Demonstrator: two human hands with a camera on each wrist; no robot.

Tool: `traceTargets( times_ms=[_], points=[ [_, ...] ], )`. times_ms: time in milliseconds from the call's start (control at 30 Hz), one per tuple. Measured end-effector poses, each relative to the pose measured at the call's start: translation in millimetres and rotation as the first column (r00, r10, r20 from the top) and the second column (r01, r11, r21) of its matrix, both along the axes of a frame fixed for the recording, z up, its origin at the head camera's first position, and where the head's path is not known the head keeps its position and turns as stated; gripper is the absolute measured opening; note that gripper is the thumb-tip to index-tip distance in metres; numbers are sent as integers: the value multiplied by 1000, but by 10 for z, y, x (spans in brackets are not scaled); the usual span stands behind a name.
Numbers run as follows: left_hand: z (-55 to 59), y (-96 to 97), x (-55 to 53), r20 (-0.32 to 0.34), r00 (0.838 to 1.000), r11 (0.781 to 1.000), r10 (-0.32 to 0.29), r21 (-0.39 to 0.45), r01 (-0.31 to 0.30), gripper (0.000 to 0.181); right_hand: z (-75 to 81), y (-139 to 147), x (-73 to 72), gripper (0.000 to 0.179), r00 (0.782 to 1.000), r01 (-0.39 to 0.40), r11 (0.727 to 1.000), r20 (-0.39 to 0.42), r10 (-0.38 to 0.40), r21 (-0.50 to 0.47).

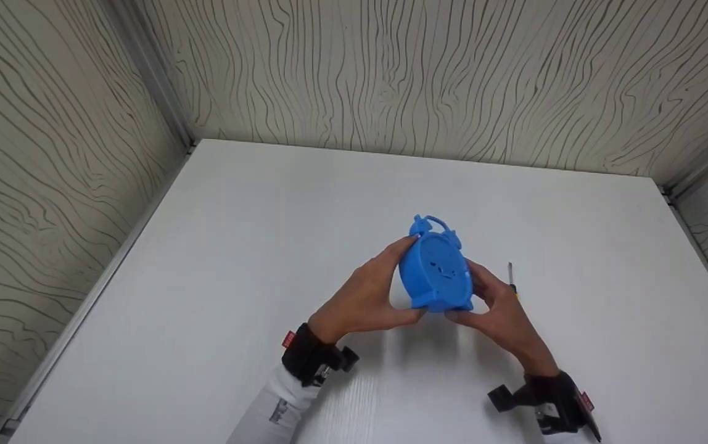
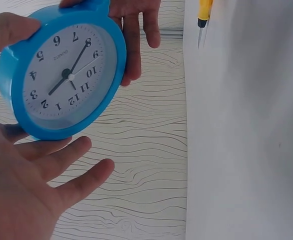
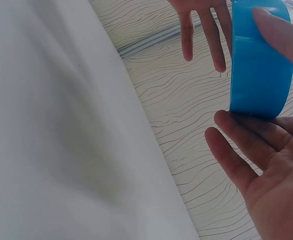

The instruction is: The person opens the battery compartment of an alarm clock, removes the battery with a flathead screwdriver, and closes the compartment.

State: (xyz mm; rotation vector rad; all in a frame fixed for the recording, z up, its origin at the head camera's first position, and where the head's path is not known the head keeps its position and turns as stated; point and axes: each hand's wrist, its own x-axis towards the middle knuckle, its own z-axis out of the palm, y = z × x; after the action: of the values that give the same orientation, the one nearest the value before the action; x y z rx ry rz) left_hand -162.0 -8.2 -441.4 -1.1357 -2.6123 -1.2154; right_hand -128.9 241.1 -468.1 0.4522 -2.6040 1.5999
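A blue twin-bell alarm clock is held up over the white table between both hands, its back with small knobs facing the head camera. My left hand grips its left side, thumb at the bottom and fingers near the bell. At the lower right side, my right hand grips it, thumb under the foot. The left wrist view shows the white dial with black numerals and hands, turned upside down there. In the right wrist view, the smooth blue side of the casing is seen between thumb and fingers.
A small screwdriver with a yellow and black handle lies on the table just beyond the right hand. Wood-grain panels stand behind and at both sides. Each wrist wears a black strap with a camera.
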Motion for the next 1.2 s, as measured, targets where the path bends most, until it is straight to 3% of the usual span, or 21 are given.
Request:
traceTargets(
  times_ms=[633, 1200],
  points=[
    [-46, 17, -6, 63, 997, 995, 49, -94, -43, 105, 14, 21, -19, 88, 997, 63, 995, -56, -58, 83],
    [-80, 40, -24, 97, 989, 983, 112, -158, -96, 101, -1, 26, -35, 91, 990, 78, 987, -126, -60, 143]
  ],
)
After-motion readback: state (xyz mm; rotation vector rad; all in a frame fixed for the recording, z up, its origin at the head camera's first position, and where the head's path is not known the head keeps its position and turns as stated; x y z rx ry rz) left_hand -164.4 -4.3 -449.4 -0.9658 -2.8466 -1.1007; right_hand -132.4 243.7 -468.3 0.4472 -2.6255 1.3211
